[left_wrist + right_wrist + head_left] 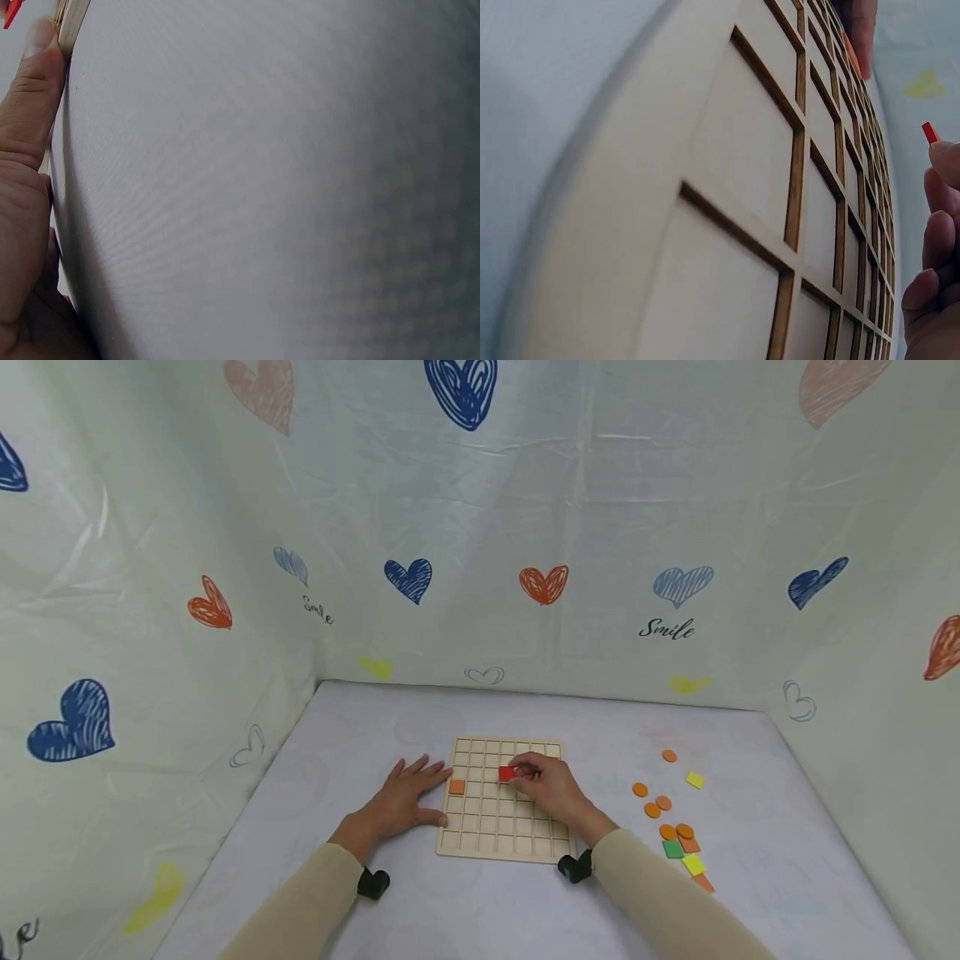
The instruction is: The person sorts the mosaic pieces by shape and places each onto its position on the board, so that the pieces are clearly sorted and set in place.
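A wooden grid board [480,843] lies flat on the table. My right hand [546,785] pinches a red square tile [506,773] between thumb and fingers over the board's middle; in the right wrist view the red tile [930,133] shows edge-on above the grid. At the board's left edge my left hand [401,800] rests with fingers spread, and its thumb [41,75] touches the board's side in the left wrist view. An orange square tile [457,787] sits in a cell near the board's left edge, close to the left fingers.
To the right of the board lie several orange discs [653,810], a yellow tile [695,780], a green tile [672,849], another yellow tile [693,865] and orange tiles [703,882]. A white curtain [480,527] printed with hearts stands behind the table and along its sides.
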Demonstrator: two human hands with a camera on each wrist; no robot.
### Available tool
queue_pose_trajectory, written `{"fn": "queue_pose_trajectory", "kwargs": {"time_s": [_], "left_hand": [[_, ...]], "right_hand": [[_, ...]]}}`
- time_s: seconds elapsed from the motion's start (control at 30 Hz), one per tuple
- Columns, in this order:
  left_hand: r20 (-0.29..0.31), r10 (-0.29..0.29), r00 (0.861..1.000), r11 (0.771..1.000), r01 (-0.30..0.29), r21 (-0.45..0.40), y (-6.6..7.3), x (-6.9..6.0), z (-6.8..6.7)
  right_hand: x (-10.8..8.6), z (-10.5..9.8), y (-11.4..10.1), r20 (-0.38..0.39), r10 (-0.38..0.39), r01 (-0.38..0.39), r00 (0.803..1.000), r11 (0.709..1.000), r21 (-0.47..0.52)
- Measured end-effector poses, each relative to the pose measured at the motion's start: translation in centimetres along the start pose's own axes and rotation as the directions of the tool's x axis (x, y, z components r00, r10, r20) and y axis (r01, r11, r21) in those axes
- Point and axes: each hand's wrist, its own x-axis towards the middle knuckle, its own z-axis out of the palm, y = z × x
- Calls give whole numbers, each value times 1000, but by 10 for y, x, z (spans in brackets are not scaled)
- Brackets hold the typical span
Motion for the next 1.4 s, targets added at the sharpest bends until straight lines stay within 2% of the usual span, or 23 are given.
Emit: {"fn": "queue_pose_trajectory", "kwargs": {"time_s": [0.27, 0.57, 0.9, 1.1, 1.4], "left_hand": [[12, -11, 1000, 1000, 11, 0, 3, -1, -1], [2, -3, 1000, 1000, 3, 19, 2, -1, 0], [10, -2, 1000, 1000, 2, 21, -1, 1, 1], [8, 1, 1000, 1000, -1, 18, -2, 1, 1], [8, 4, 1000, 1000, -4, 14, -3, 2, 2]], "right_hand": [[4, 11, -3, -12, -12, 12, 1000, 1000, -20], [7, 27, -13, 22, -4, 5, 1000, 1000, -24], [11, 43, -17, 54, 17, -10, 998, 992, -123], [9, 46, -23, 84, 4, 10, 996, 985, -172], [9, 49, -28, 84, -7, 24, 996, 978, -208]]}}
